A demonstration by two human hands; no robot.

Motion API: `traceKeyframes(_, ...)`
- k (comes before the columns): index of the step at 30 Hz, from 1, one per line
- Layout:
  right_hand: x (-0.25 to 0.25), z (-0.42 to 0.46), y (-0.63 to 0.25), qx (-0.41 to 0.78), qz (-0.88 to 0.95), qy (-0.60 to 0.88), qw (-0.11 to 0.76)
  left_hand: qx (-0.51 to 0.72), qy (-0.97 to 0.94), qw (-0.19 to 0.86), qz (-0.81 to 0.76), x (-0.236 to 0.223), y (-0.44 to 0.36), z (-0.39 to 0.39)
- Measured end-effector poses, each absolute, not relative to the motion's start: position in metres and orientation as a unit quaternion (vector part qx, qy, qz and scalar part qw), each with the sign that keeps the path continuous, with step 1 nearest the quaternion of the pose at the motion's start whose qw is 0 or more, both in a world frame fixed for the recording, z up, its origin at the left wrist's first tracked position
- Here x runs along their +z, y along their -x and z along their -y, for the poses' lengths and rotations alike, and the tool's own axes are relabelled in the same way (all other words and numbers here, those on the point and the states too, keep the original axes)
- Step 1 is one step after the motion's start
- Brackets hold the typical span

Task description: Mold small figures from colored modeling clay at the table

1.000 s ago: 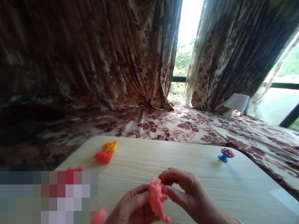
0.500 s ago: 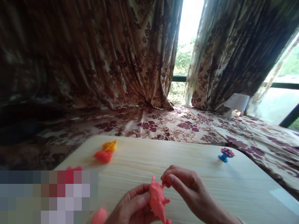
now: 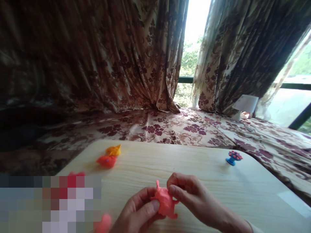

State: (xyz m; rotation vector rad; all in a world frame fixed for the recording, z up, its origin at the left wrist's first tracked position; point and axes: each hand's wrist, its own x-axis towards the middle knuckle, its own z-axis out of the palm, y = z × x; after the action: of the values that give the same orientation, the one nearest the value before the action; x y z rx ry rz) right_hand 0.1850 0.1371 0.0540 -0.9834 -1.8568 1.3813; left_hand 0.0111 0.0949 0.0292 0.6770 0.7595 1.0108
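A lumpy piece of coral-pink modelling clay (image 3: 166, 201) with several small stubs sticking out of its edges is held above the near part of the table. My left hand (image 3: 141, 208) grips it from the left, the thumb pressed on its face and the fingers behind. With thumb and forefinger together, my right hand (image 3: 188, 192) pinches the clay's upper right edge. What lies under the right fingertips is hidden.
On the pale wooden table (image 3: 145, 161) lie red clay (image 3: 107, 161) and yellow clay (image 3: 113, 150) at the back left. A blue clay stand with red dots (image 3: 234, 157) is at the right. A pink lump (image 3: 104, 223) sits near my left wrist; a blurred block covers the lower left.
The clay has turned in my left hand, and its long lower end now looks shorter. My right hand has shifted slightly down onto the clay's edge.
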Motion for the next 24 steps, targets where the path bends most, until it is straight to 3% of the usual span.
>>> traceKeyframes(10,0.053,-0.136,-0.181,0.568,0.674,0.38,0.281,0.449,-0.338,0.729,-0.391,0.03,-0.01,-0.092)
traceKeyframes(24,0.05,-0.143,-0.182,0.56,0.637,0.399,0.349,0.496,-0.231,0.736,-0.399,0.028,-0.011,-0.1)
